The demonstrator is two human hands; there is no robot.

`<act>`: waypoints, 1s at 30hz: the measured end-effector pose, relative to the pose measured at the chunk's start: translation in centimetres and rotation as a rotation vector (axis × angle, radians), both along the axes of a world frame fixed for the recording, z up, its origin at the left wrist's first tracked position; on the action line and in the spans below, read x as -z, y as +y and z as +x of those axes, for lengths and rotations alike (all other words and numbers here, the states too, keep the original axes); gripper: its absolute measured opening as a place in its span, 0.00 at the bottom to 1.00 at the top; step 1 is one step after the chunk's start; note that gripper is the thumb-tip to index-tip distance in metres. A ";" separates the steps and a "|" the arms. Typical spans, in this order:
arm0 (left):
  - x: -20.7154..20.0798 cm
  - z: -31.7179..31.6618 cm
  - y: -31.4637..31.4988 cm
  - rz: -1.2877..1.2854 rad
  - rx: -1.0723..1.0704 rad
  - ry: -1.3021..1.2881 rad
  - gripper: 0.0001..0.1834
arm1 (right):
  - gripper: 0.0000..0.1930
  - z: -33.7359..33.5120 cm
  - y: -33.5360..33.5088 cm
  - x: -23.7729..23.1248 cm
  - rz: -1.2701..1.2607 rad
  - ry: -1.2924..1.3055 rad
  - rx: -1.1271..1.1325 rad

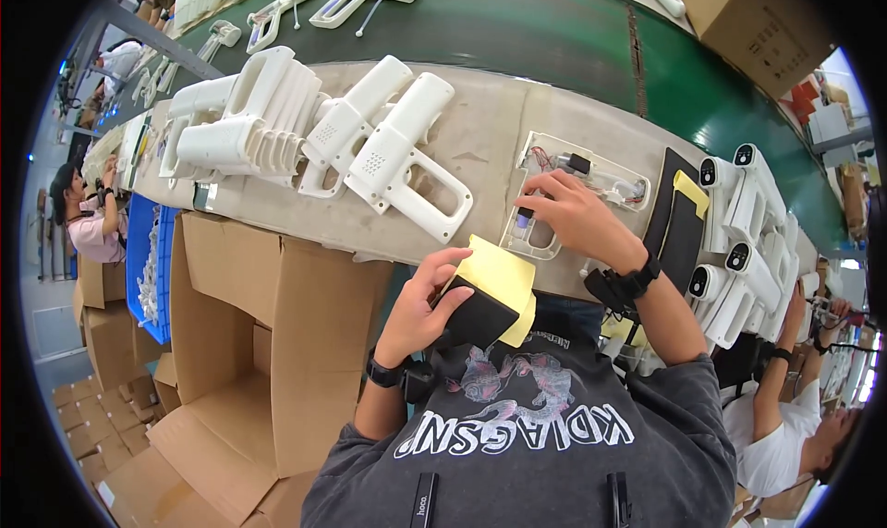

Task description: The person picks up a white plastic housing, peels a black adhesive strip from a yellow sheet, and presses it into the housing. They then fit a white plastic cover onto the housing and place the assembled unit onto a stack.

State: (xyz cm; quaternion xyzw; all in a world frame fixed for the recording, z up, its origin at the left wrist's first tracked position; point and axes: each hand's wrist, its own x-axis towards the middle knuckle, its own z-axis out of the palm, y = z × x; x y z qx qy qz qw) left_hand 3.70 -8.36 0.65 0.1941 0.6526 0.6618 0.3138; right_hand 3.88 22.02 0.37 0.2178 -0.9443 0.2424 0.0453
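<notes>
Your left grip (427,299) holds a black pad (479,317) with yellow sheets (497,274), thumb on one side and fingers on the other. Your right grip (580,209) is bent with its fingertips close together by a little black and purple part (524,218). I can't tell if they pinch it or just touch it. That part is at the handle end of the open white shell (610,171), which lies on the bench (490,140) with thin wires and a black block (577,163) inside.

It looks like you are at the step of working on the small parts in the shell. The next move calls for soft fingertips, kept off the wires, and a steady left side.

Farther out, more white shells (407,140) lie to your left, and white tools with little screens (739,205) stand to your right.
</notes>
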 end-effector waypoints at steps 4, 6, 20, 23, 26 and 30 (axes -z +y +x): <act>-0.2 -0.2 0.9 -0.009 -0.043 0.014 0.24 | 0.19 0.1 -0.2 -0.2 -0.006 -0.011 0.004; -0.4 -0.4 1.1 -0.028 -0.037 0.025 0.23 | 0.21 0.3 0.1 -0.6 -0.011 -0.037 0.025; -0.1 -0.6 3.0 0.035 0.011 -0.038 0.19 | 0.12 8.1 8.0 -1.0 -0.273 -0.013 0.644; -0.1 -1.1 4.5 0.016 0.116 -0.020 0.18 | 0.12 8.3 7.5 0.0 -0.200 0.113 0.591; -0.5 -0.9 6.5 0.002 0.213 0.021 0.17 | 0.15 8.0 6.8 0.7 -0.137 0.122 0.563; -0.8 -0.7 7.1 -0.042 0.288 0.076 0.16 | 0.17 8.1 6.1 1.4 -0.078 0.089 0.587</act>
